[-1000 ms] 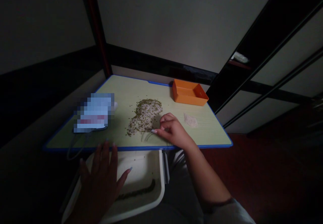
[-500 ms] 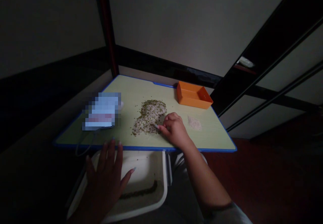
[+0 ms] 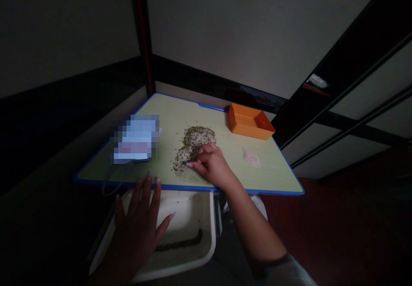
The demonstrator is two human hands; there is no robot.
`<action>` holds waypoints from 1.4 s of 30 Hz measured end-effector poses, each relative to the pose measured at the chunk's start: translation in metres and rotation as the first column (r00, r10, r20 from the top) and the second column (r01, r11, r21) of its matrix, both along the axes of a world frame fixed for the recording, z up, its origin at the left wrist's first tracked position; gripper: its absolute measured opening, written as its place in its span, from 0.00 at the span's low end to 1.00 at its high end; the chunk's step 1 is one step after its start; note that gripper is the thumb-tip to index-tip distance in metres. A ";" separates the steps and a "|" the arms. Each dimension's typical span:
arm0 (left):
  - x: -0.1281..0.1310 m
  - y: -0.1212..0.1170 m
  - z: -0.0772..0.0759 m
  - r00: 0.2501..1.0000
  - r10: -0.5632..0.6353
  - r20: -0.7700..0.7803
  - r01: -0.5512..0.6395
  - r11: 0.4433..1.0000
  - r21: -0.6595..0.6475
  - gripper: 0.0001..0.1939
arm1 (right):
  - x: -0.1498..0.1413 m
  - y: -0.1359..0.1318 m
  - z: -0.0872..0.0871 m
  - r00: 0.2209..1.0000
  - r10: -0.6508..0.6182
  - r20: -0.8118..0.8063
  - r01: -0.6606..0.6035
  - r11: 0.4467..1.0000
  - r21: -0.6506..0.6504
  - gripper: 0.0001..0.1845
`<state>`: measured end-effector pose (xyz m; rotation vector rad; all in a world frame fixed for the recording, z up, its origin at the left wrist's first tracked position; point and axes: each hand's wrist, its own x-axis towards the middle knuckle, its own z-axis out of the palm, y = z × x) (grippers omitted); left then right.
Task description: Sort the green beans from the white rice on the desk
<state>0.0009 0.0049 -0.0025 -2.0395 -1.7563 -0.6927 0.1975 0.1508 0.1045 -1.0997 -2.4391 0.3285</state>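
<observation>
A heap of mixed green beans and white grains (image 3: 192, 142) lies in the middle of a pale green table with a blue rim (image 3: 167, 120). My right hand (image 3: 209, 165) rests on the heap's near edge, fingers curled, fingertips in the beans. My left hand (image 3: 138, 226) lies flat with its fingers spread over a white tray (image 3: 189, 217), which sits below the table's front edge and has a strip of green beans (image 3: 180, 245) along its near side.
An orange box (image 3: 250, 122) stands at the table's back right. A small pile of white grains (image 3: 251, 157) lies right of my right hand. A blurred-out flat object (image 3: 137, 139) with a cable lies at the left. Dark frames stand behind and to the right.
My right hand has slid left along the near edge of the bean heap. The view has shifted a little. My left hand stays flat on the white tray.
</observation>
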 end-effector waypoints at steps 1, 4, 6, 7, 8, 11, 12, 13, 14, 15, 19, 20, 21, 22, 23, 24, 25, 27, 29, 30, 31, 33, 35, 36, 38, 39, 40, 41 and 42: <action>0.000 0.000 0.000 1.000 0.001 0.000 -0.001 1.000 -0.001 0.39 | 0.000 0.000 -0.001 1.000 0.022 -0.003 -0.022 1.000 -0.010 0.19; 0.000 0.000 0.001 1.000 -0.001 0.006 0.001 1.000 -0.007 0.39 | 0.000 0.000 -0.002 0.997 0.073 0.001 -0.073 0.997 -0.030 0.19; 0.000 -0.001 0.001 1.000 -0.002 0.008 0.002 1.000 -0.010 0.39 | 0.000 -0.002 -0.001 0.994 0.111 -0.003 -0.111 0.993 -0.037 0.18; 0.000 -0.001 0.001 1.000 -0.003 0.007 0.003 1.000 -0.010 0.39 | 0.001 -0.003 0.000 0.991 0.132 -0.011 -0.133 0.990 -0.038 0.18; -0.001 -0.002 0.001 1.000 -0.004 0.004 0.004 1.000 -0.009 0.39 | 0.001 -0.004 0.001 0.989 0.148 -0.023 -0.148 0.988 -0.037 0.18; -0.001 -0.002 0.002 1.000 -0.010 -0.010 0.010 1.000 -0.009 0.39 | 0.004 -0.006 0.006 0.992 0.110 -0.061 -0.112 0.994 -0.016 0.18; 0.000 -0.001 0.002 1.000 -0.008 -0.011 0.008 1.000 -0.011 0.40 | 0.005 -0.007 0.007 0.995 0.076 -0.069 -0.077 0.997 -0.004 0.18; 0.000 -0.001 0.002 1.000 -0.004 -0.010 0.004 1.000 -0.013 0.40 | 0.005 -0.007 0.008 0.997 0.040 -0.072 -0.040 0.999 0.009 0.17; 0.000 -0.001 0.002 1.000 0.000 -0.007 0.000 1.000 -0.018 0.40 | 0.006 -0.007 0.009 0.998 0.008 -0.070 -0.007 1.000 0.026 0.17; 0.001 -0.001 0.002 1.000 0.004 -0.004 -0.004 1.000 -0.024 0.41 | 0.006 -0.007 0.010 0.998 -0.016 -0.062 0.019 0.999 0.045 0.16; 0.000 -0.001 0.001 1.000 0.007 0.008 -0.006 0.999 -0.046 0.40 | 0.001 -0.007 0.011 1.000 -0.027 0.002 0.027 0.992 0.122 0.16; 0.000 -0.002 0.002 1.000 0.006 0.011 -0.005 0.999 -0.047 0.40 | -0.001 -0.007 0.011 1.000 -0.017 0.017 0.015 0.991 0.133 0.16; -0.001 -0.002 0.002 1.000 0.004 0.013 -0.003 0.999 -0.046 0.40 | -0.003 -0.007 0.011 1.000 -0.008 0.029 0.004 0.990 0.141 0.17; -0.001 -0.003 0.002 1.000 0.002 0.013 -0.002 0.999 -0.047 0.40 | -0.004 -0.007 0.011 0.999 -0.002 0.039 -0.003 0.989 0.147 0.17; -0.002 -0.003 0.002 1.000 0.000 0.012 0.000 0.999 -0.050 0.40 | -0.006 -0.007 0.011 0.999 0.000 0.046 -0.007 0.989 0.149 0.17; -0.002 -0.003 0.002 1.000 0.000 0.011 0.000 0.999 -0.054 0.41 | -0.006 -0.007 0.011 0.999 -0.001 0.052 -0.007 0.988 0.151 0.18; -0.002 -0.003 0.002 1.000 0.004 0.009 -0.003 0.998 -0.061 0.41 | -0.007 -0.007 0.011 0.998 -0.003 0.055 -0.006 0.988 0.151 0.18; -0.003 -0.003 0.000 1.000 0.012 0.004 -0.012 0.997 -0.076 0.41 | -0.007 -0.007 0.011 0.999 -0.007 0.054 -0.001 0.989 0.149 0.19; -0.003 -0.003 -0.002 1.000 0.016 -0.006 -0.016 0.996 -0.083 0.42 | -0.005 -0.007 0.011 0.999 -0.004 0.035 -0.001 0.990 0.141 0.18; -0.003 -0.002 -0.003 1.000 0.017 -0.012 -0.018 0.996 -0.082 0.42 | -0.004 -0.007 0.010 1.000 0.001 0.016 -0.003 0.991 0.135 0.18; -0.004 -0.002 -0.004 1.000 0.021 -0.021 -0.023 0.996 -0.080 0.42 | -0.003 -0.007 0.010 1.000 0.008 -0.009 -0.007 0.992 0.128 0.18; -0.004 -0.002 -0.005 0.999 0.032 -0.040 -0.035 0.997 -0.067 0.42 | 0.001 -0.008 0.008 0.997 0.022 -0.078 -0.013 0.993 0.114 0.18; -0.003 -0.002 -0.006 0.998 0.036 -0.055 -0.038 0.998 -0.042 0.41 | 0.005 -0.008 0.005 0.988 0.021 -0.155 -0.003 0.994 0.112 0.18; -0.003 -0.002 -0.006 0.998 0.032 -0.060 -0.034 0.999 -0.034 0.41 | 0.008 -0.008 0.003 0.980 0.009 -0.197 0.015 0.993 0.121 0.18; -0.003 -0.001 -0.008 0.997 0.040 -0.060 -0.041 0.999 -0.018 0.41 | 0.015 -0.009 0.000 0.966 -0.006 -0.260 0.047 0.987 0.151 0.19; -0.003 0.000 -0.008 0.997 0.040 -0.062 -0.041 0.999 -0.008 0.41 | 0.020 -0.009 -0.001 0.959 -0.017 -0.284 0.069 0.982 0.174 0.19; -0.003 0.001 -0.009 0.997 0.040 -0.064 -0.039 0.999 0.006 0.41 | 0.026 -0.011 -0.001 0.952 -0.035 -0.304 0.098 0.976 0.194 0.20; -0.004 0.001 -0.009 0.997 0.035 -0.065 -0.034 0.999 0.017 0.41 | 0.032 -0.012 0.000 0.945 -0.065 -0.322 0.138 0.968 0.210 0.21; -0.004 0.002 -0.009 0.998 0.030 -0.064 -0.028 0.999 0.026 0.41 | 0.039 -0.014 0.002 0.930 -0.108 -0.350 0.194 0.956 0.220 0.22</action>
